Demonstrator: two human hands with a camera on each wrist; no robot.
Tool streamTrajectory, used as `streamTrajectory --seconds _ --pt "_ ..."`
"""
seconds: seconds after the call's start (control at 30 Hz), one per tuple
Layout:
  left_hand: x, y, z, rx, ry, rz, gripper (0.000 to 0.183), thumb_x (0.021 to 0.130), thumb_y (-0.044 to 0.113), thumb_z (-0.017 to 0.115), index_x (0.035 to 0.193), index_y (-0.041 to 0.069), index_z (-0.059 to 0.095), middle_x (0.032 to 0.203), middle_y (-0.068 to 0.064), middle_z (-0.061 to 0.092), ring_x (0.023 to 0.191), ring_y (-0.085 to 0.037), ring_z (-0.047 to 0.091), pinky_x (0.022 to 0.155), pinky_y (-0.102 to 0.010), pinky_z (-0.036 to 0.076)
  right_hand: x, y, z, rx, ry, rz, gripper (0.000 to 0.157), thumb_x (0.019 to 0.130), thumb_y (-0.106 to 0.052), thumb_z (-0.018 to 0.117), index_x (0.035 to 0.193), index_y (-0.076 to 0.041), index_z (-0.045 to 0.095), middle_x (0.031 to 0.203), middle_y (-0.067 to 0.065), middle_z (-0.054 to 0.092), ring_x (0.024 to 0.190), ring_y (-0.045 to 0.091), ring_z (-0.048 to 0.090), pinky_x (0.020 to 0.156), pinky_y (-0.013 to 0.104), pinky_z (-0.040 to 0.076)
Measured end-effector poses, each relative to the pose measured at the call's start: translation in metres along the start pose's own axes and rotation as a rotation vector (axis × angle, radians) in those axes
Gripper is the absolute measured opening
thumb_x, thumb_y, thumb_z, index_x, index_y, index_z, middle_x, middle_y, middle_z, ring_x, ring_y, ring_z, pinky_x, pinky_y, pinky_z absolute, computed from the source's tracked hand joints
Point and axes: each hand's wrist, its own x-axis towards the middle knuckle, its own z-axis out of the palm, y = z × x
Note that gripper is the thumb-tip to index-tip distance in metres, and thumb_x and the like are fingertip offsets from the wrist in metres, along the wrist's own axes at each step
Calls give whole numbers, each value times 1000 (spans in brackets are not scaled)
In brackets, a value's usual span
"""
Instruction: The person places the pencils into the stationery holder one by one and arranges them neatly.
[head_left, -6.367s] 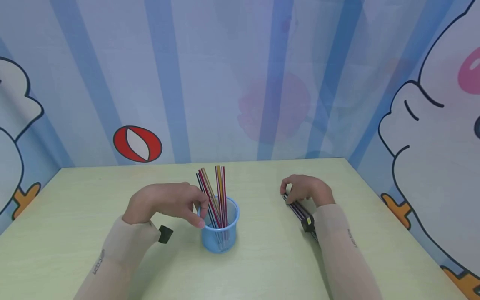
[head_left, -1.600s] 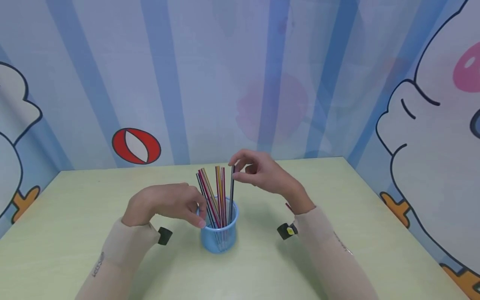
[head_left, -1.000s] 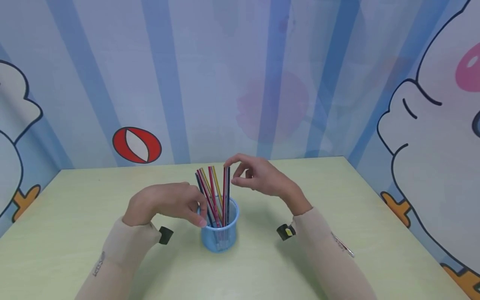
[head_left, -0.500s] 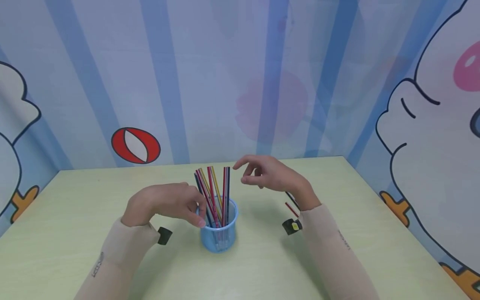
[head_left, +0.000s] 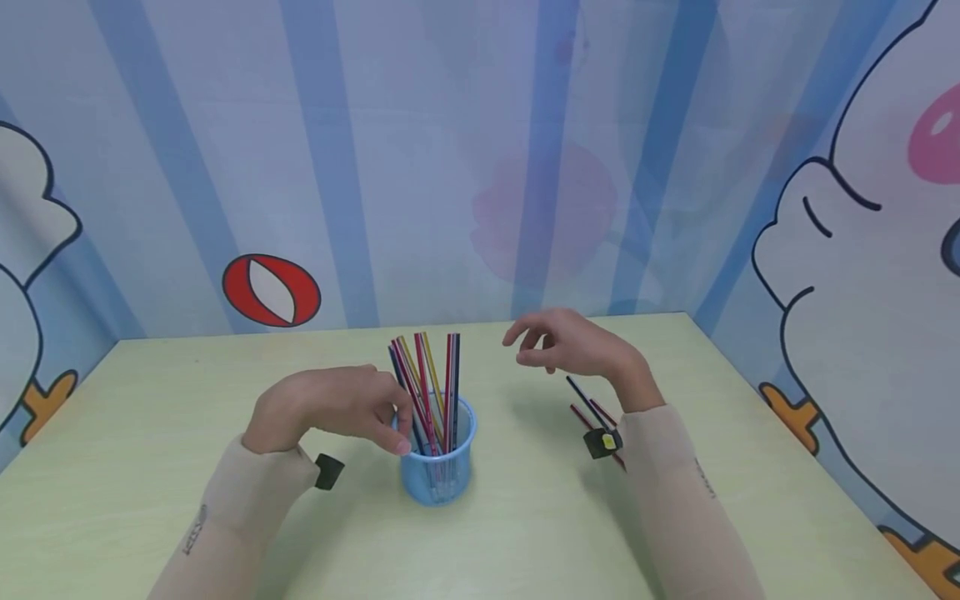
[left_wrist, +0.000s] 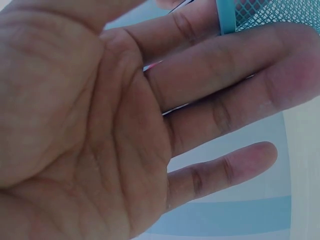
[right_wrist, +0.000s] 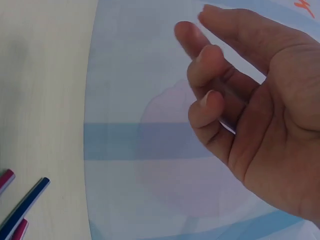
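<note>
A light-blue mesh cup stands upright on the table, with several slim striped sticks, pencil-like, leaning in it in red, yellow and dark blue. My left hand holds the cup's rim on its left side; the left wrist view shows the mesh by the fingers. My right hand hovers to the cup's right, fingers loosely bent, holding nothing. Below it a dark-blue stick and red sticks lie on the table, partly hidden by the wrist camera and sleeve. The blue stick also shows in the right wrist view.
The pale wooden table ends at a blue-striped cloth backdrop printed with cartoon figures. Black wrist cameras sit at both cuffs, the right camera just above the loose sticks.
My right hand put dark sticks into the cup, let go, and moved away rightward above the loose sticks. The sticks in the cup shifted slightly. My left hand stayed at the rim.
</note>
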Motion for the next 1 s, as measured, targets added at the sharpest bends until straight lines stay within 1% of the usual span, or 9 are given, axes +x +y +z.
streamTrajectory --seconds 0.2,0.33,0.57,0.77,0.87,0.93,1.0 --pt "0 -1 0 -9 -4 25 14 88 30 78 90 20 68 72 5 54 66 -10 49 62 -28 38 -4 8 -4 -20 12 67 19 98 -14 65 117 -14 67 101 3 69 81 22 64 70 37 55" --pt "-1 -1 0 -11 -8 24 14 88 30 78 90 20 68 70 5 52 65 -9 48 61 -27 37 -7 14 -7 -36 -9 99 17 98 -11 64 115 -12 67 102 7 69 79 22 64 70 37 54" --pt "-2 -1 -1 -7 -5 20 13 88 28 78 88 21 68 68 6 51 63 -8 47 61 -27 36 -11 22 -11 -87 -81 153 15 98 -12 63 111 -15 69 102 7 69 72 25 63 75 41 52" --pt "-3 1 -2 -7 0 31 14 88 29 78 88 20 68 71 6 54 65 -9 48 62 -27 38 -14 31 -11 -126 -165 242 17 98 -10 63 114 -13 68 103 12 69 71 29 60 73 42 49" --pt "-4 2 -1 -6 9 31 14 88 30 78 88 20 68 74 6 57 68 -9 50 63 -28 39 -15 35 -10 -120 -192 285 18 97 -8 62 115 -9 68 103 14 68 66 26 55 70 41 47" --pt "-5 2 -1 -2 11 30 15 88 30 78 88 19 68 76 6 57 69 -9 51 63 -28 39 -15 38 -9 -111 -210 325 17 97 -7 62 114 -9 68 101 13 67 61 21 50 63 37 45" --pt "-5 2 -1 2 12 28 15 88 30 78 88 19 68 76 6 57 69 -9 51 63 -28 39 -14 41 -8 -110 -229 371 17 97 -8 63 113 -10 69 97 12 66 57 18 46 56 31 39"
